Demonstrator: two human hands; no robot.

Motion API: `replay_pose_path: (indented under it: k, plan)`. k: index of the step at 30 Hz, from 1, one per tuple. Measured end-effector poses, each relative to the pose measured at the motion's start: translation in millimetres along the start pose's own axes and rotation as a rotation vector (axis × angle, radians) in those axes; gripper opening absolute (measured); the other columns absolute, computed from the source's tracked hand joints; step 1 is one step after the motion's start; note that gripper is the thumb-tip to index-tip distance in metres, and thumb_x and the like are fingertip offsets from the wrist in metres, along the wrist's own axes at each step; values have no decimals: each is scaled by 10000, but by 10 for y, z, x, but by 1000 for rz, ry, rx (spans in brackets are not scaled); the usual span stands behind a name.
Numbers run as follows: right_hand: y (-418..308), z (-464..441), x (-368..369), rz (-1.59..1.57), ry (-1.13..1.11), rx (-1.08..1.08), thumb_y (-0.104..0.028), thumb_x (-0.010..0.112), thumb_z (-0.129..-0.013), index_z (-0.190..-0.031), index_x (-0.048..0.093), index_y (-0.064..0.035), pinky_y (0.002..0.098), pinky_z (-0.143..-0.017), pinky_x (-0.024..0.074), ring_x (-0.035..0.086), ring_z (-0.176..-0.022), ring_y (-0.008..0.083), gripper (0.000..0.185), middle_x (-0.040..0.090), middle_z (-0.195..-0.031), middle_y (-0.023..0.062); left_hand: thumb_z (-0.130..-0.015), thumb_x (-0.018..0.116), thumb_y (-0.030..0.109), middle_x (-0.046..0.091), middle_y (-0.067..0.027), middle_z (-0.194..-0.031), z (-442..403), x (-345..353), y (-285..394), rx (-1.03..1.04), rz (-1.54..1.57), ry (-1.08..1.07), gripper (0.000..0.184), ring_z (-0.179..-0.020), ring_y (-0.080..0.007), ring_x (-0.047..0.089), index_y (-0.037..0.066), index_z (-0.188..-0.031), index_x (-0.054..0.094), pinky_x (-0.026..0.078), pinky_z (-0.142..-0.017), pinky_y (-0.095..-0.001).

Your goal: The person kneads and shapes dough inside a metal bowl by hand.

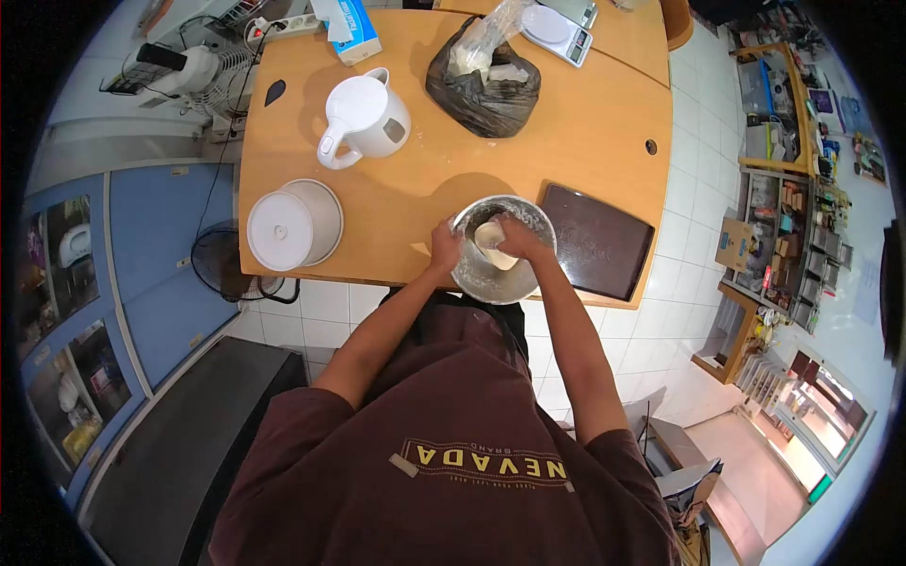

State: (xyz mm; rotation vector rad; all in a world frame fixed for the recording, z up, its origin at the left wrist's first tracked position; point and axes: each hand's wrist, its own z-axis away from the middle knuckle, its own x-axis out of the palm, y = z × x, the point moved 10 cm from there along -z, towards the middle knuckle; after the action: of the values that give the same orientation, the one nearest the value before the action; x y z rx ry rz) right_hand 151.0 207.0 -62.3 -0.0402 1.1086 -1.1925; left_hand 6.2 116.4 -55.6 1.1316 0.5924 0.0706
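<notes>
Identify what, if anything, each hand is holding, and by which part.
The left hand holds the metal bowl by its left rim. The right hand is on the pale dough inside; gripping or just pressing cannot be told.

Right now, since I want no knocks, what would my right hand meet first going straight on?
Your right hand would likely meet the pale lump in the bowl; depth is unclear.

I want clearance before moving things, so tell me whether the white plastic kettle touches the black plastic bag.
Apart. The head view shows a strip of bare light-brown tabletop running between the kettle and the bag's crumpled edge.
</notes>
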Motion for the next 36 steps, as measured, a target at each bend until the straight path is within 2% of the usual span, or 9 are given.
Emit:
replay_pose_path:
  k: [9,15,18,19,22,23,26,32,36]
  plan:
    - [-253,102,-23,89,30,-62,-5,670,-683,-1310,540,-87,455,-1056,432,524,-1259,355,646,567,-1328,171,-848,612,11,652,-267,-1123,10,13,25,-47,33,-37,319,-1083,-421,610,-60,-1159,626,463,-959,-444]
    - [-673,433,112,445,376,-139,-82,600,-833,-1410,480,-97,456,-1113,374,469,-1322,300,589,492,-1443,111,-913,578,87,670,-260,-1087,10,0,138,5,87,17,263,-1046,-422,627,-64,-1117,647,483,-923,-436]
    - [-730,436,301,492,408,-74,-116,528,-897,-1431,450,-61,442,-1133,349,473,-1319,283,542,480,-1456,102,-871,555,29,676,-265,-1048,-5,13,142,-26,18,1,285,-1016,-407,649,-68,-1127,630,489,-894,-428]
    - [-735,408,385,537,369,-76,-157,506,-917,-1469,378,-50,429,-1156,324,454,-1337,305,576,467,-1456,139,-872,554,28,677,-264,-1048,-15,-3,189,-4,20,1,282,-1017,-408,649,-69,-1127,629,489,-895,-426]
    - [-652,398,353,448,178,19,-218,602,-860,-1478,360,-56,434,-1161,314,431,-1354,317,683,462,-1449,173,-873,553,18,679,-258,-1051,34,-25,221,21,39,-3,277,-1019,-402,651,-70,-1125,628,489,-899,-419]
    - [-712,429,155,340,95,38,-260,708,-755,-1431,412,-36,456,-1159,307,426,-1357,336,771,466,-1433,198,-870,555,11,680,-253,-1054,7,13,160,15,56,-3,278,-1019,-395,652,-68,-1126,628,488,-901,-416]
    - [-678,440,-31,177,169,-89,-246,762,-671,-1325,497,-13,485,-1147,310,471,-1303,356,743,517,-1355,203,-871,557,2,686,-235,-1060,-33,117,38,49,71,-9,275,-1013,-374,657,-64,-1127,631,487,-902,-407]
    - [-770,232,63,315,213,46,-164,724,-682,-1183,554,6,502,-1115,333,500,-1227,373,556,549,-1241,207,-850,556,-23,666,-256,-1081,-36,174,2,24,124,-19,300,-1023,-410,636,-82,-1136,624,478,-937,-426]
    - [-727,310,211,17,358,95,-151,668,-733,-1294,442,36,545,-1156,238,384,-1334,432,633,458,-1339,280,-857,547,-26,668,-262,-1104,-56,181,13,-41,100,-30,305,-1045,-396,642,-88,-1145,623,479,-943,-414]
